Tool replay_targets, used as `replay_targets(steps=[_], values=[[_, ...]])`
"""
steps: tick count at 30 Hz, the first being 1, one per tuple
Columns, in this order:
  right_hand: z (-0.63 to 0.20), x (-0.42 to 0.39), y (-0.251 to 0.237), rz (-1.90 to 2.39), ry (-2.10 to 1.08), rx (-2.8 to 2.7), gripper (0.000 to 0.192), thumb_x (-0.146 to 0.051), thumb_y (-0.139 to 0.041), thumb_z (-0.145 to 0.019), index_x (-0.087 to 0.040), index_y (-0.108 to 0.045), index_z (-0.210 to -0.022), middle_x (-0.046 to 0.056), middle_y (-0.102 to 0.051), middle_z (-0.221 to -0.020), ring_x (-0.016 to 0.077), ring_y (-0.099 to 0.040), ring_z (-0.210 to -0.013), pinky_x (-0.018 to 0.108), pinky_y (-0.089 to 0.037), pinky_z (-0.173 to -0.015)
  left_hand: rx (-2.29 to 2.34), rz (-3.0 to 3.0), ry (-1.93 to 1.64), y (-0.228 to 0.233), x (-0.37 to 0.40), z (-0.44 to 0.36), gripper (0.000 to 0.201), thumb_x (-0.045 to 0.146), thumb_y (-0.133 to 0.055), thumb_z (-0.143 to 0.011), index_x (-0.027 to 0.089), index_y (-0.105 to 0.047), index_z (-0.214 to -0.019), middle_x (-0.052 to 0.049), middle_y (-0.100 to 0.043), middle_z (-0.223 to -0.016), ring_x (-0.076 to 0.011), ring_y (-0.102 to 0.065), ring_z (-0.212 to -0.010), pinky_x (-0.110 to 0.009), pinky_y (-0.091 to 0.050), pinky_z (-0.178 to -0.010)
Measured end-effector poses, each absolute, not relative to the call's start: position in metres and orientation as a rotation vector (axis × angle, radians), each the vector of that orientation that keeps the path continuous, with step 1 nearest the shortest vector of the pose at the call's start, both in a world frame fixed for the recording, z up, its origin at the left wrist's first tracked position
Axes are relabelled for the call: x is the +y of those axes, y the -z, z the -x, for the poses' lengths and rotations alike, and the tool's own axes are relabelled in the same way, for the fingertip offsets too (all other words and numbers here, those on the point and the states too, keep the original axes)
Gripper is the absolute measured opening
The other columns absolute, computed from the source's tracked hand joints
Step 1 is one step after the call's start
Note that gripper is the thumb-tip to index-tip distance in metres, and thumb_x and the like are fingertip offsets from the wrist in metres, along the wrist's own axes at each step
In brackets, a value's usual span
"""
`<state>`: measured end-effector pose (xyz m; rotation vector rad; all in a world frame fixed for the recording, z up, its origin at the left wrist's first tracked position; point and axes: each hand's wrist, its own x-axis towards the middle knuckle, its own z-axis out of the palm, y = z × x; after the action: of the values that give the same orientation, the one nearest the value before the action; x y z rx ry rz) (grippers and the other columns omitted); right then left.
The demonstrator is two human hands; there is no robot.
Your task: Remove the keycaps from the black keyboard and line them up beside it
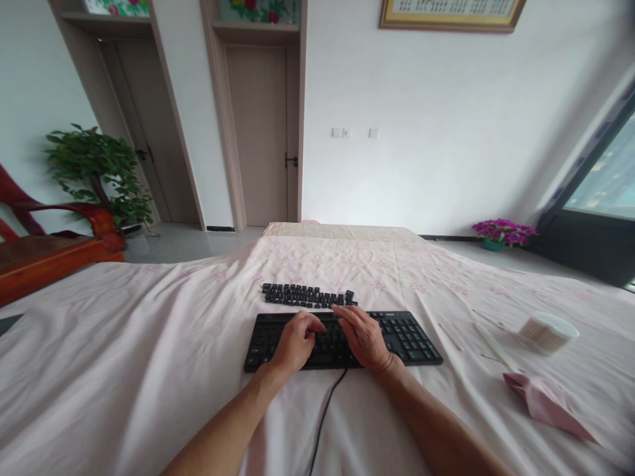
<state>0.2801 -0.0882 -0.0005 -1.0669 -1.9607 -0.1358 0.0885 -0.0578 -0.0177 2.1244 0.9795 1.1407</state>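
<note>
A black keyboard (409, 337) lies across the pink-white cloth in front of me, its cable (326, 410) running toward me. My left hand (296, 340) is over its left-middle part, fingers curled with thumb and index finger close together. Anything between those fingertips is too small to make out. Over the middle of the keyboard my right hand (364, 338) rests with its fingers stretched out to the left, tips near the far edge. Just behind the keyboard several loose black keycaps (302, 294) are laid in rows. Both hands hide part of the keys.
To the right are a round tub of cotton swabs (548, 332), a few thin sticks (451, 336) and a folded pink cloth (550, 404). A dark flat object (10, 323) shows at the left edge. A wooden chair (64, 248) stands at left.
</note>
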Motion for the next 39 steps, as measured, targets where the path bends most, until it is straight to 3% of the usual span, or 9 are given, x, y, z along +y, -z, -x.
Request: replay_targets(steps=[10, 23, 39], values=[[-0.2795, -0.0884, -0.0007, 1.084, 0.149, -2.004, 0.033, -0.022, -0.041, -0.095, -0.023, -0.056, -0.124, 0.009, -0.064, -0.108, 0.0205, -0.061, -0.1, 0.037, -0.053, -0.089, 0.99, -2.088, -1.131, 0.0176, -0.0575, -0.0877, 0.04, -0.009, -0.042, -0.061, 0.02, -0.066, -0.077, -0.002, -0.062, -0.094, -0.0155, -0.059, -0.093, -0.029, -0.047, -0.087], [-0.2788, -0.0878, 0.0011, 1.069, 0.144, -2.041, 0.035, -0.019, -0.042, -0.095, -0.025, -0.053, -0.127, 0.008, -0.064, -0.109, 0.02, -0.061, -0.1, 0.036, -0.052, -0.088, 0.988, -2.096, -1.117, 0.0167, -0.0582, -0.0896, 0.033, -0.005, -0.047, -0.068, 0.019, -0.066, -0.08, -0.001, -0.062, -0.089, -0.0139, -0.058, -0.083, -0.027, -0.047, -0.078], [-0.2771, -0.0874, -0.0012, 1.052, 0.129, -2.056, 0.034, -0.02, -0.042, -0.095, -0.025, -0.054, -0.126, 0.008, -0.064, -0.104, 0.0197, -0.062, -0.096, 0.035, -0.053, -0.085, 0.982, -2.109, -1.078, 0.0161, -0.06, -0.0883, 0.031, -0.002, -0.048, -0.071, 0.02, -0.067, -0.081, -0.001, -0.063, -0.09, -0.0146, -0.059, -0.086, -0.028, -0.047, -0.081]])
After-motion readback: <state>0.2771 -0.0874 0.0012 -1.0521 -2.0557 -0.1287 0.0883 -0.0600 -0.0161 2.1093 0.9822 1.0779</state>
